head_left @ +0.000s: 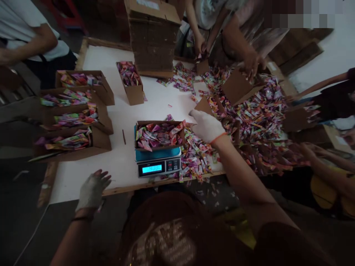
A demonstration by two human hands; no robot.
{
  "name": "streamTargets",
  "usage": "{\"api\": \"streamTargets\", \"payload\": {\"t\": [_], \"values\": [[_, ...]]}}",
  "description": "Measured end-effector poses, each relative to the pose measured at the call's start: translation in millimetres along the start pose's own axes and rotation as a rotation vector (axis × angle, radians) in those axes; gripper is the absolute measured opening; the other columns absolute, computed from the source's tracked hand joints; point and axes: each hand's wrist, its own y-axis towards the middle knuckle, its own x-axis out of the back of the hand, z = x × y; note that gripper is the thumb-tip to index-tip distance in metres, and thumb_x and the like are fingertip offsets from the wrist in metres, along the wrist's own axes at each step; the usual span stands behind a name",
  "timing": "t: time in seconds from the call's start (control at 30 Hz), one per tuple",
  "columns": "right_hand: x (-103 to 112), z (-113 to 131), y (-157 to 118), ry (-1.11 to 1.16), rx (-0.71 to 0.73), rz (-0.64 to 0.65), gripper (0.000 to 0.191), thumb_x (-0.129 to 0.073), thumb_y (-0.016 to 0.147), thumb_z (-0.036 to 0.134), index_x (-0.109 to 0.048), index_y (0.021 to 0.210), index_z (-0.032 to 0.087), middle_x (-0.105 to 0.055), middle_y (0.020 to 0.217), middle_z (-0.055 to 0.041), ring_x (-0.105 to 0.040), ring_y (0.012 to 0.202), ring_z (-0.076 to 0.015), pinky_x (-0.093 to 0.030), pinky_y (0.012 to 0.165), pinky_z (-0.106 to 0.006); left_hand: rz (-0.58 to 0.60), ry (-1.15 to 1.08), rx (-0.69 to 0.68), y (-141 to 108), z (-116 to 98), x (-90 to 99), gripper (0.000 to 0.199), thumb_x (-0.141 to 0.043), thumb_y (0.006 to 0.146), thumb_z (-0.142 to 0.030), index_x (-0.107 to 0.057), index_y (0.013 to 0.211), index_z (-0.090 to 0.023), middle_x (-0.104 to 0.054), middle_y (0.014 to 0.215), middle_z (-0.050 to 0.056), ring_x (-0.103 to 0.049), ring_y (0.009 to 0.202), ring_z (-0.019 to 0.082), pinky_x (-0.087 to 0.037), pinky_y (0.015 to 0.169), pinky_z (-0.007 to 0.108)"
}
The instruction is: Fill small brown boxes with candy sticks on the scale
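Observation:
My left hand, in a pale work glove with bare fingertips, hovers at the table's front edge, fingers spread and holding nothing. My right hand, also gloved, reaches over the loose packets, just right of the filled carton. Its fingers look apart, though their undersides are hidden, and I see nothing held. An open cardboard carton full of small colourful packets sits on a digital scale. The lit blue display shows digits that I cannot read surely.
At left stand several filled cartons; another carton stands farther back. A tall cardboard box is at the far edge. A large packet heap covers the right side. Other people's hands work there. A thin brown stick lies on the white tabletop.

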Motion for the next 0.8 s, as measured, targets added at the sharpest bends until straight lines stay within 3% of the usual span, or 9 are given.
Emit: {"api": "streamTargets", "payload": {"t": [0.13,0.27,0.37,0.43,0.5,0.57,0.67,0.8], "values": [[-14.3,27.0,30.7,0.060,-0.057,0.060,0.049,-0.065,0.108,0.039,-0.067,0.153,0.022,-0.081,0.139,-0.0192,-0.077,0.123,-0.0334,-0.057,0.095,-0.035,0.007,-0.090,-0.134,-0.6,-64.7,-35.7,0.047,-0.087,0.071,-0.047,-0.070,0.108,-0.022,-0.078,0.107,0.009,-0.075,0.092,0.024,-0.064,0.083,0.038],[-11.5,14.4,24.5,0.107,-0.016,0.016,0.034,-0.060,0.102,0.021,-0.079,0.130,0.022,-0.085,0.122,-0.0138,-0.077,0.111,-0.0283,-0.054,0.088,-0.031,0.075,-0.128,-0.280,-17.1,-111.8,-79.5,0.060,-0.098,0.061,-0.045,-0.076,0.109,-0.018,-0.081,0.109,0.012,-0.076,0.090,0.022,-0.065,0.080,0.035],[-2.9,-24.5,-1.5,0.237,0.014,-0.065,0.029,-0.060,0.099,0.022,-0.081,0.118,0.021,-0.083,0.103,-0.0073,-0.073,0.096,-0.0241,-0.052,0.081,-0.029,0.079,-0.127,-0.311,-23.1,-119.3,-101.2,0.058,-0.100,0.057,-0.044,-0.077,0.103,-0.017,-0.081,0.108,0.013,-0.076,0.086,0.021,-0.065,0.075,0.032],[1.3,-54.1,-21.2,0.269,-0.003,-0.030,0.026,-0.059,0.097,0.024,-0.080,0.111,0.021,-0.078,0.091,-0.0044,-0.070,0.087,-0.0228,-0.050,0.076,-0.029,0.088,-0.110,-0.298,-21.8,-114.7,-106.3,0.058,-0.101,0.056,-0.045,-0.077,0.102,-0.017,-0.081,0.109,0.013,-0.076,0.086,0.021,-0.065,0.075,0.032],[2.9,-75.4,-36.4,0.229,-0.054,-0.002,0.023,-0.063,0.094,0.023,-0.080,0.110,0.021,-0.077,0.092,-0.0048,-0.069,0.086,-0.0232,-0.050,0.075,-0.030,0.084,-0.095,-0.259,-18.6,-107.5,-105.2,0.061,-0.102,0.055,-0.046,-0.077,0.102,-0.017,-0.080,0.109,0.012,-0.076,0.086,0.020,-0.065,0.075,0.031],[2.3,-79.4,-42.3,0.190,-0.066,-0.042,0.024,-0.066,0.095,0.023,-0.080,0.115,0.019,-0.080,0.103,-0.0079,-0.071,0.094,-0.0245,-0.052,0.081,-0.032,0.065,-0.081,-0.220,-16.0,-101.4,-100.6,0.065,-0.102,0.052,-0.047,-0.076,0.103,-0.017,-0.079,0.108,0.011,-0.076,0.085,0.020,-0.064,0.075,0.030],[-2.5,-48.4,-31.0,0.212,0.129,-0.060,0.026,-0.060,0.106,0.023,-0.080,0.122,0.019,-0.081,0.115,-0.0095,-0.073,0.106,-0.0238,-0.056,0.092,-0.032,0.049,-0.051,-0.221,-17.0,-98.9,-94.2,0.066,-0.100,0.053,-0.048,-0.075,0.104,-0.016,-0.078,0.110,0.012,-0.076,0.086,0.021,-0.063,0.074,0.032],[-18.9,27.6,5.8,-0.025,0.502,0.201,0.041,-0.053,0.108,0.009,-0.086,0.128,0.023,-0.079,0.134,-0.0124,-0.077,0.120,-0.0254,-0.060,0.099,-0.034,0.025,-0.032,-0.240,-26.9,-109.5,-98.3,0.068,-0.098,0.049,-0.049,-0.074,0.103,-0.017,-0.078,0.105,0.009,-0.076,0.083,0.020,-0.062,0.071,0.031]]}}
